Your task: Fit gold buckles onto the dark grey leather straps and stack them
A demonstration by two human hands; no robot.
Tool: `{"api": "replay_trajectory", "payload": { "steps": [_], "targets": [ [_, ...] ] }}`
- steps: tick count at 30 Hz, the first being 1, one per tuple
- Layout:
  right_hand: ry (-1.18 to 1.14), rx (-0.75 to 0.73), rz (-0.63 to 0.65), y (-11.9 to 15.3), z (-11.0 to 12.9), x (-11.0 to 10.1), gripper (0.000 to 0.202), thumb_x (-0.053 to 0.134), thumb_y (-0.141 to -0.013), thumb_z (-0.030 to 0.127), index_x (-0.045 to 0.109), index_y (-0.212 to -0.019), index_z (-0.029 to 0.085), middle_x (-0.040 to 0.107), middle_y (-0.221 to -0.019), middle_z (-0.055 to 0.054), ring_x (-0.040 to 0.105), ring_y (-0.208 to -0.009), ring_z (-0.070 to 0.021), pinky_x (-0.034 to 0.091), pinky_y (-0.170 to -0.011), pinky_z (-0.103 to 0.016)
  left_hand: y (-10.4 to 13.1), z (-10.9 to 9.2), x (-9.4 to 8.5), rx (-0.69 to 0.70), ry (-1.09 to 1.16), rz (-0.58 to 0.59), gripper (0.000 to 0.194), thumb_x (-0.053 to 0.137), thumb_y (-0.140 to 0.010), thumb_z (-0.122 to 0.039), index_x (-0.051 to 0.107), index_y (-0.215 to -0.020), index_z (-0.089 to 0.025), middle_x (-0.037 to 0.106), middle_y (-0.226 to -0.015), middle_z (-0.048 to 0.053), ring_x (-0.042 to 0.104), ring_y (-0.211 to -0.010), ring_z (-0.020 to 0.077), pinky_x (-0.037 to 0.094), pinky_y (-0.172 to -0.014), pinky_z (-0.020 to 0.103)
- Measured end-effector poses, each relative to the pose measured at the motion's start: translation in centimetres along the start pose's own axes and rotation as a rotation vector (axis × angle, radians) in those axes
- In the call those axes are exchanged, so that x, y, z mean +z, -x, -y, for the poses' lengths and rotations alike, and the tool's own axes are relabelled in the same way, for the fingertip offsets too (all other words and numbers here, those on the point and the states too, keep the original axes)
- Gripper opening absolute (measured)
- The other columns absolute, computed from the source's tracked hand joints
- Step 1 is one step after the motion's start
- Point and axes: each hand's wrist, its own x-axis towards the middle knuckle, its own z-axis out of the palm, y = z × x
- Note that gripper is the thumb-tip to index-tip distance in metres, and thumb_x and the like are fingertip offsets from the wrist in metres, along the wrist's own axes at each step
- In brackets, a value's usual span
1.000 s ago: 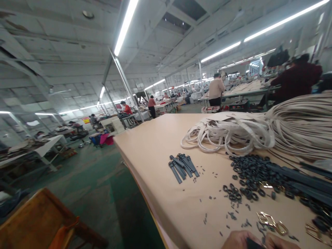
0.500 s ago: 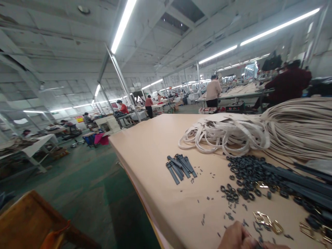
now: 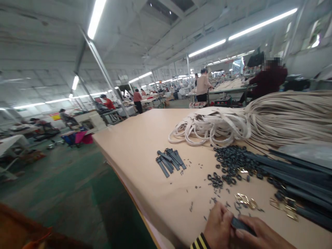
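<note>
At the table's near edge, my left hand (image 3: 218,224) and my right hand (image 3: 259,232) are close together, both closed on a dark strap piece (image 3: 242,225). Its lower part is hidden by the fingers. Just beyond them lie gold buckles (image 3: 245,200) and small dark scraps. A heap of dark loops (image 3: 230,160) is further back. Long dark strips (image 3: 293,176) stretch to the right. To the left, a small pile of finished-looking dark straps (image 3: 170,160) rests on the tan table (image 3: 129,138).
Looped pale straps (image 3: 210,128) and a large bundle of pale cords (image 3: 290,117) cover the back right of the table. A brown wooden piece of furniture (image 3: 23,228) stands at lower left. Several people work at other tables beyond, including a person in dark red (image 3: 269,81).
The view has turned right and slightly down, so the table items appear further left. Both hands now show more fully, with the dark strap piece visible between them.
</note>
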Motion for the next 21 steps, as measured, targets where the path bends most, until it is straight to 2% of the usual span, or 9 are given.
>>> {"api": "replay_trajectory", "payload": {
  "steps": [3,5,7,10,12,17,21],
  "targets": [
    [0.1,-0.011,0.031,0.1,1.5,-0.1,0.024,0.047,-0.078,0.036,0.058,-0.072,0.016,0.059,-0.064,-0.003,0.053,-0.062,-0.0168,0.042,-0.061,-0.024,0.4,-1.1,0.0,0.1,-0.079,-0.08,0.019,0.042,-0.079,-0.034,0.042,-0.068,-0.019,0.047,-0.064,0.0,0.045,-0.062,0.0134,0.034,-0.061,0.025],
    [0.136,-0.006,0.062,-0.2,1.6,-0.3,0.024,0.044,-0.081,0.03,0.055,-0.066,0.015,0.055,-0.057,0.0,0.051,-0.054,-0.0133,0.04,-0.057,-0.022,0.3,-1.5,-0.3,0.079,-0.054,-0.049,0.019,0.041,-0.08,-0.034,0.04,-0.068,-0.019,0.045,-0.058,-0.003,0.043,-0.055,0.0119,0.034,-0.056,0.024],
    [0.128,-0.008,0.1,-0.3,1.1,-0.6,0.024,0.042,-0.082,0.026,0.053,-0.063,0.016,0.052,-0.053,0.002,0.048,-0.05,-0.0107,0.038,-0.054,-0.02,-0.1,-1.8,-0.9,0.018,0.033,0.106,0.021,0.04,-0.081,-0.037,0.038,-0.07,-0.019,0.041,-0.048,-0.006,0.038,-0.044,0.0093,0.031,-0.048,0.021],
    [0.1,-0.008,0.15,-0.3,0.5,-0.8,0.02,0.044,-0.081,0.023,0.054,-0.065,0.016,0.052,-0.052,0.004,0.047,-0.048,-0.0092,0.036,-0.051,-0.018,-0.7,-2.2,-2.0,-0.025,0.146,0.411,0.024,0.045,-0.079,-0.039,0.04,-0.073,-0.017,0.046,-0.044,-0.007,0.038,-0.038,0.0062,0.028,-0.042,0.017],
    [0.134,0.001,0.132,-0.2,0.5,-0.7,0.017,0.046,-0.08,0.022,0.055,-0.067,0.015,0.053,-0.053,0.003,0.048,-0.049,-0.0093,0.036,-0.051,-0.018,-1.0,-2.4,-2.4,-0.05,0.158,0.523,0.024,0.049,-0.077,-0.039,0.041,-0.073,-0.016,0.049,-0.044,-0.005,0.041,-0.037,0.0056,0.029,-0.039,0.015],
    [0.37,0.005,0.022,-0.1,1.4,-0.4,0.012,0.045,-0.079,0.017,0.056,-0.075,0.016,0.061,-0.066,-0.001,0.055,-0.061,-0.0123,0.038,-0.058,-0.019,-1.4,-2.5,-2.0,-0.146,0.16,0.515,0.028,0.052,-0.074,-0.042,0.041,-0.071,-0.016,0.051,-0.042,-0.005,0.045,-0.03,0.0069,0.03,-0.03,0.014],
    [0.469,0.017,0.12,-0.4,1.9,-2.4,0.012,0.05,-0.077,0.024,0.059,-0.079,0.016,0.062,-0.068,-0.002,0.054,-0.061,-0.0129,0.036,-0.054,-0.019,-1.8,-2.1,-1.5,-0.124,0.222,0.51,0.027,0.053,-0.075,-0.04,0.041,-0.072,-0.016,0.054,-0.043,-0.003,0.047,-0.032,0.0071,0.033,-0.031,0.013]
  ]
}}
